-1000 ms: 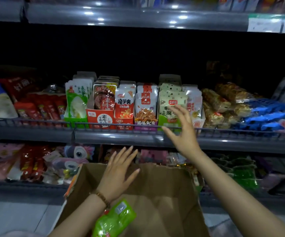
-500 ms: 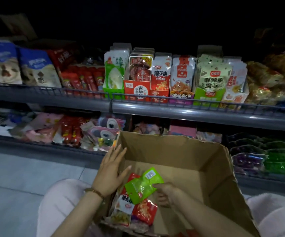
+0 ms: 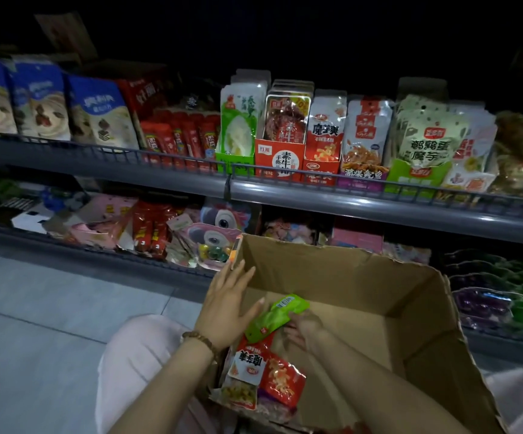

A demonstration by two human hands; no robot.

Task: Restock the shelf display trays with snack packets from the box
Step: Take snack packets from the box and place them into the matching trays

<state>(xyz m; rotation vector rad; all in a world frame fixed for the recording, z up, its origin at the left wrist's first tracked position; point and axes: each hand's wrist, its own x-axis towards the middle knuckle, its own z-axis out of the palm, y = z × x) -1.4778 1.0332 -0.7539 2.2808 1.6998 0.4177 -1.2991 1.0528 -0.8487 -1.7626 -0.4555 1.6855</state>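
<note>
Head view.
- Cardboard box (image 3: 379, 286): open, on the floor below the shelf (image 3: 348, 202).
- Left hand (image 3: 227, 305): fingers straight, flat against the box's left wall, holding nothing.
- Right hand (image 3: 301, 327): inside the box, fingers curled round a green packet (image 3: 277, 314).
- Red packets (image 3: 266, 374): heaped in the box's near-left corner.
- Display trays (image 3: 280, 161): on the upper shelf, with packets upright in them.

Left wrist: bracelet (image 3: 200, 339) of round brown beads, single strand. Left hand (image 3: 229, 305), right hand (image 3: 301, 330) and both forearms bare to frame edge. Pale pinkish-white soft garment (image 3: 135, 355) over left knee; same fabric at lower right corner.
</note>
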